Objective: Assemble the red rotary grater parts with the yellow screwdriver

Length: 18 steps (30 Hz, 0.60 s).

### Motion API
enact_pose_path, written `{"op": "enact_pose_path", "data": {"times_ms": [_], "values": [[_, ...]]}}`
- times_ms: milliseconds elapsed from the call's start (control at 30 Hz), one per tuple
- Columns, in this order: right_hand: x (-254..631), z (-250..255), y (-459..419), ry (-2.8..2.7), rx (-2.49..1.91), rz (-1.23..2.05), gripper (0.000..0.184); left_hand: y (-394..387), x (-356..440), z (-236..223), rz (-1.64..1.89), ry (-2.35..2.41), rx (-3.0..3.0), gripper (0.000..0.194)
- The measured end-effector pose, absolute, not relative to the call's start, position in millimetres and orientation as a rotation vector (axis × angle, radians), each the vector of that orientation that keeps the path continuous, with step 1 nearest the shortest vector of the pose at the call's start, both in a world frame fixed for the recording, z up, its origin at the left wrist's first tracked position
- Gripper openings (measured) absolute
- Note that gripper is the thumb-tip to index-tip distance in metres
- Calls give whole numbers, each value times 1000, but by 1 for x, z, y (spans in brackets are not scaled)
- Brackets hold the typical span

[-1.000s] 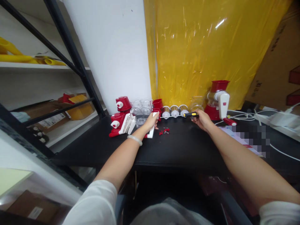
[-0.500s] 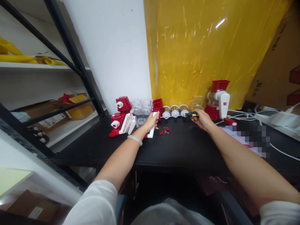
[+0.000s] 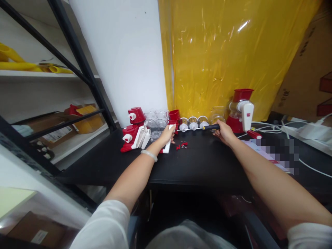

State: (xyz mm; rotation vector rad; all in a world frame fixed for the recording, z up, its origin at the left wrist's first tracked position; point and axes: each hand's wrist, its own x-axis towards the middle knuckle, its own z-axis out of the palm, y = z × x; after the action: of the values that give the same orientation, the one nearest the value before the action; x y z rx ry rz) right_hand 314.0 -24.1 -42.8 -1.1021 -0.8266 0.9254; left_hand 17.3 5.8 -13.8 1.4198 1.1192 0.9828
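Note:
My left hand [image 3: 166,136] is closed around a white crank handle [image 3: 167,147], held upright just above the table; a red part shows at its lower end. My right hand [image 3: 224,132] grips the black-and-yellow handle of a screwdriver [image 3: 209,127]. The screwdriver's long shaft lies level and points left, its tip reaching the piece at my left fingers. Whether the tip sits in a screw is hidden. Small red parts and screws [image 3: 183,145] lie on the black table [image 3: 197,166] just right of my left hand.
Red grater bases [image 3: 129,133] with white handles stand left, beside clear plastic housings [image 3: 157,117]. Several metal grater drums [image 3: 193,123] line the back below a yellow-wrapped panel. An assembled rotary grater [image 3: 242,110] stands right, near white cables and a power strip [image 3: 312,135].
The screwdriver has turned about its own axis: less yellow shows on its handle now. My right fingers have shifted slightly with it. My left hand and the crank handle stay in place.

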Motion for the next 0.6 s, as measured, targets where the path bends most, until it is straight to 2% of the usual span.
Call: {"op": "enact_pose_path", "data": {"times_ms": [400,600], "values": [[317,-44,-22,-785,-1097,959,27,2,17,-12,997,1091,1422,29],[314,-41,-22,-757,-1033,964,7,3,17,-13,988,1098,1421,28]]}}
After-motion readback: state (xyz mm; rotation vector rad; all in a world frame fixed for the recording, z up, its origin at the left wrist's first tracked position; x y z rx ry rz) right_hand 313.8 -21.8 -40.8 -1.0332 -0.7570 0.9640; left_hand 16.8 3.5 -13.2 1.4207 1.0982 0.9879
